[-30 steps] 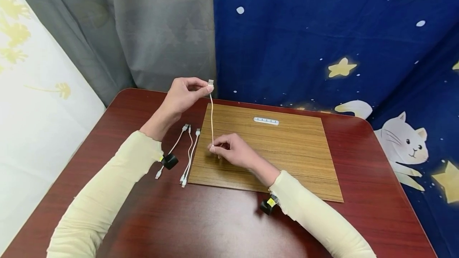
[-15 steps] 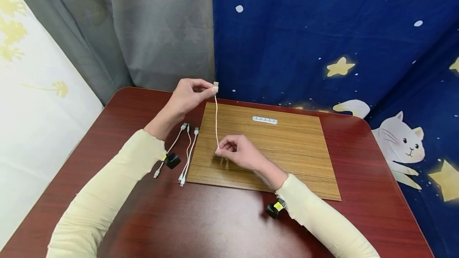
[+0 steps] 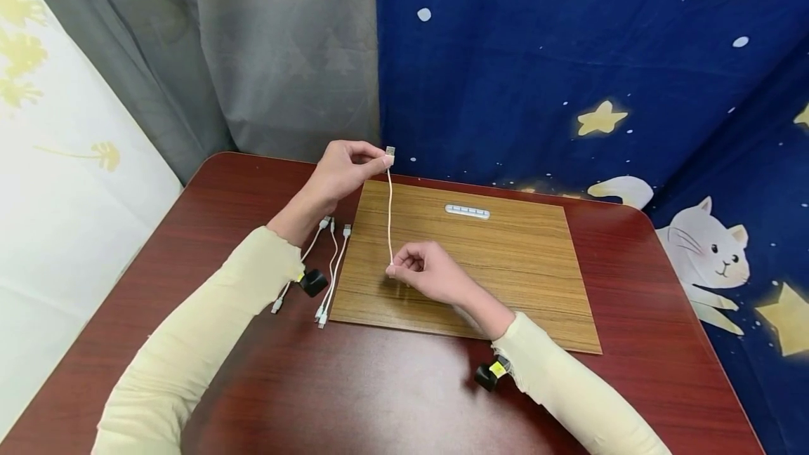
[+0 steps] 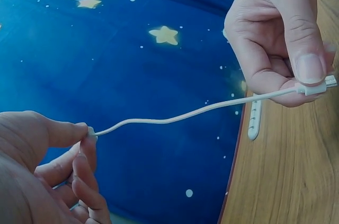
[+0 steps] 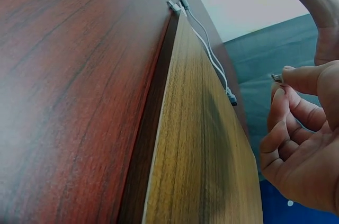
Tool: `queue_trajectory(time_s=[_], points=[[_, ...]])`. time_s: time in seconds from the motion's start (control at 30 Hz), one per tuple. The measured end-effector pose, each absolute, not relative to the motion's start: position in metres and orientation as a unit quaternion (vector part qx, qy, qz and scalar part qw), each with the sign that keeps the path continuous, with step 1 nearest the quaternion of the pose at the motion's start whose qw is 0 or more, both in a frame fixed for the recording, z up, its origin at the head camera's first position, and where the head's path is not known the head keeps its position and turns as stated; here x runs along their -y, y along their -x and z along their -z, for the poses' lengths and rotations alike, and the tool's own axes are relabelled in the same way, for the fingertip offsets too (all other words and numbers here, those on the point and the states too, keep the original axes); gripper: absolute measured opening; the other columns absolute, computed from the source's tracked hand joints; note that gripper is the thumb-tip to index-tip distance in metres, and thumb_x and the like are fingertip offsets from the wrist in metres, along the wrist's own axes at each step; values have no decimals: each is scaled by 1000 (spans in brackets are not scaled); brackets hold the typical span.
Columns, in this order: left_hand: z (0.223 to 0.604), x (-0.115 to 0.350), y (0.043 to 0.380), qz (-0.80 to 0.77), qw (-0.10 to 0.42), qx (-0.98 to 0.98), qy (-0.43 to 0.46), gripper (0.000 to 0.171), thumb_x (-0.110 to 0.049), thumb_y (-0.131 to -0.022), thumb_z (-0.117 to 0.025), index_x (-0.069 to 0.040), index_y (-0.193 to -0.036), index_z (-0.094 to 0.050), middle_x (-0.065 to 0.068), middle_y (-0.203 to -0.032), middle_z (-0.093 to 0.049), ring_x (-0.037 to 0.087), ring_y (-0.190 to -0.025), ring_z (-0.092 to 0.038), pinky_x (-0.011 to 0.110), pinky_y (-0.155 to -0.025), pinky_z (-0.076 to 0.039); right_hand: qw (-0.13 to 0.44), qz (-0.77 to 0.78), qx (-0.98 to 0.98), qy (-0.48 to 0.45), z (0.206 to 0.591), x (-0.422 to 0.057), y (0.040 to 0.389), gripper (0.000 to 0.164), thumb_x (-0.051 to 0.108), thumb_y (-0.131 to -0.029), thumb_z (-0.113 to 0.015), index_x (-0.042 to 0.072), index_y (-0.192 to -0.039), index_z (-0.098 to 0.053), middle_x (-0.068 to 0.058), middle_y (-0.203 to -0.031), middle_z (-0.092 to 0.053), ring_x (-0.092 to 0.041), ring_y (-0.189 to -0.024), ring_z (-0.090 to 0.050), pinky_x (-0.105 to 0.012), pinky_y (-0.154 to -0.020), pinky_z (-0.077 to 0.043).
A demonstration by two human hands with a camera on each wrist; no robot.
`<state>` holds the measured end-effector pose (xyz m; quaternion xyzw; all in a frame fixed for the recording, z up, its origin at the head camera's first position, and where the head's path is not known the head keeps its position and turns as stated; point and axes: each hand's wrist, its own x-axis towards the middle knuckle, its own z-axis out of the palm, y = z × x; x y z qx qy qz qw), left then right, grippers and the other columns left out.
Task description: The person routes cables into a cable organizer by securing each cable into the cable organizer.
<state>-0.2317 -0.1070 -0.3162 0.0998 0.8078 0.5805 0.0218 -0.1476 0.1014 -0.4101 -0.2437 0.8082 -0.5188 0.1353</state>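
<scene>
A short white USB cable (image 3: 390, 216) runs between the two hands above the left part of a wooden board (image 3: 505, 279). My left hand (image 3: 346, 166) pinches its USB-A plug, held up with the metal end on top. Lower down, my right hand (image 3: 432, 271) pinches the smaller plug at the other end, its metal tip showing in the right wrist view. The left wrist view has the cable (image 4: 164, 121) slightly wavy, not pulled fully straight. Beyond the hands, a small white cable holder strip (image 3: 467, 211) with several slots lies near the board's far edge.
Several more white cables (image 3: 337, 272) lie left of the board on the reddish-brown table (image 3: 379, 392). One is partly hidden by the left wrist. Grey and blue curtains (image 3: 505, 55) hang behind the table's far edge.
Both hands have shifted a little to the right over the board, with the cable between them. The board, holder strip and other cables stay in place.
</scene>
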Motion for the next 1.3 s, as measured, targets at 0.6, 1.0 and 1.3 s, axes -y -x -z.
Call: queue_trajectory(time_s=[0.6,1.0,1.3], points=[[324,82,232,-588,46,-798,-123,20,-16,-95,-74,1,-104,-77,18,-100,-71,18,-88,-57,29,-76,-43,155,511,-816,221,414,-121,138,8,13,-97,-71,8,-91,-73,-1,-79,-65,-12,-67,-54,-25,-59,-43],[330,61,235,-592,64,-795,-119,18,-16,-94,-75,1,-101,-76,16,-97,-71,20,-91,-56,30,-79,-43,159,520,-813,207,415,-132,130,8,13,-97,-71,7,-91,-73,-3,-78,-64,-13,-67,-53,-24,-58,-42],[332,48,235,-590,78,-795,-115,17,-15,-94,-75,1,-100,-77,8,-95,-68,19,-94,-54,29,-78,-42,161,521,-815,194,416,-142,126,9,13,-96,-72,7,-90,-72,-4,-79,-63,-15,-66,-53,-24,-57,-41]])
